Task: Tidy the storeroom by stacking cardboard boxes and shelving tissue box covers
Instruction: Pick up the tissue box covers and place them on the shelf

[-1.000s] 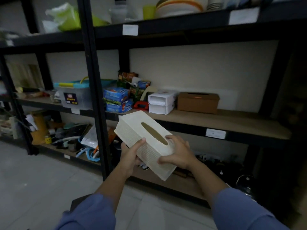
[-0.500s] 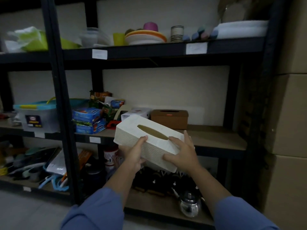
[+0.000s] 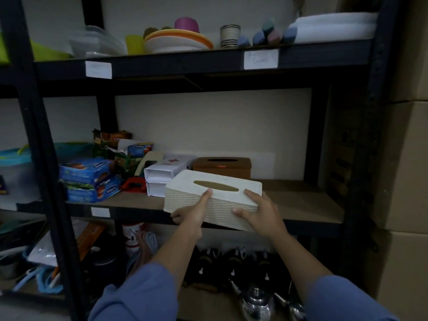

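A cream woven-pattern tissue box cover (image 3: 215, 193) with an oval slot on top hangs over the front edge of the middle wooden shelf (image 3: 301, 205). My left hand (image 3: 193, 214) grips its near left side, thumb on top and fingers underneath. My right hand (image 3: 261, 212) grips its near right corner. A brown tissue box cover (image 3: 222, 166) stands behind it at the back of the same shelf. Stacked cardboard boxes (image 3: 405, 163) rise at the far right beside the rack.
White boxes (image 3: 162, 177), blue packets (image 3: 90, 179) and snack bags fill the shelf's left part. Black rack posts (image 3: 44, 158) stand on the left. Plates and cups sit on the upper shelf (image 3: 185, 61). Kettles (image 3: 254, 302) and dark items lie below.
I have stepped closer to the rack. Both hands have lifted the cream cover up and forward, from below shelf level to the front edge of the middle shelf, and levelled it.
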